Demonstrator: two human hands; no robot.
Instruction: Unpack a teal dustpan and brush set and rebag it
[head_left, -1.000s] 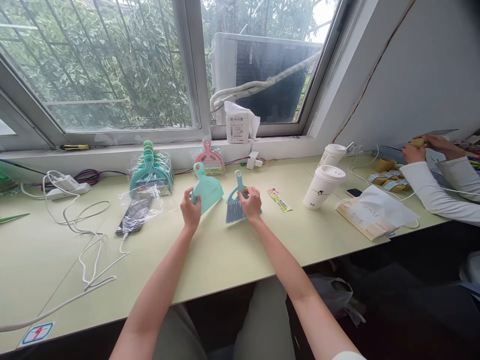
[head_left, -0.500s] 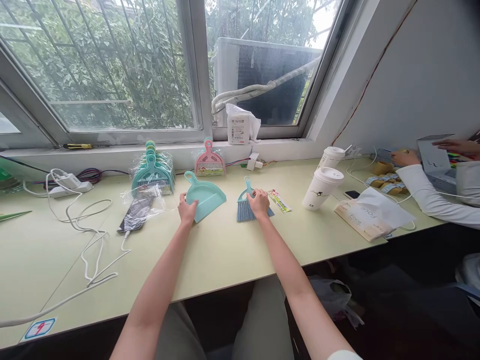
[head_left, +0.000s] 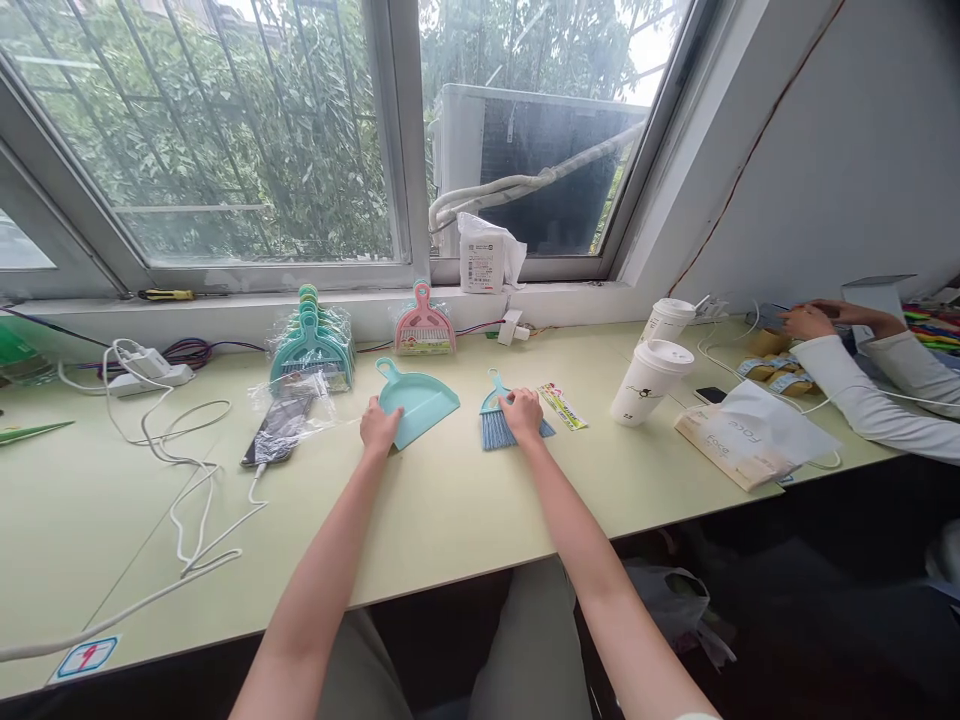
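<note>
A mint-green dustpan (head_left: 421, 402) lies on the table with its ringed handle toward the window. My left hand (head_left: 380, 425) grips its left side, thumb on top. To the right is a small brush (head_left: 495, 425) with a mint head and blue-grey bristles, its hooked handle also pointing away from me. My right hand (head_left: 523, 413) is closed on the brush's right side and covers part of it. Beside that hand a printed card strip (head_left: 562, 407) rests on the table. Dustpan and brush are apart.
Wrapped green dustpan sets (head_left: 311, 345) and a pink set (head_left: 424, 322) stand by the sill. A phone (head_left: 277, 432) with cables lies left. Paper cups (head_left: 651, 382), a tissue pack (head_left: 731, 440) and another person's hands (head_left: 814, 320) are on the right.
The view has shifted slightly, so everything sits a little lower and to the right. My hands keep their holds on the dustpan and brush. The other person's hands have come together.
</note>
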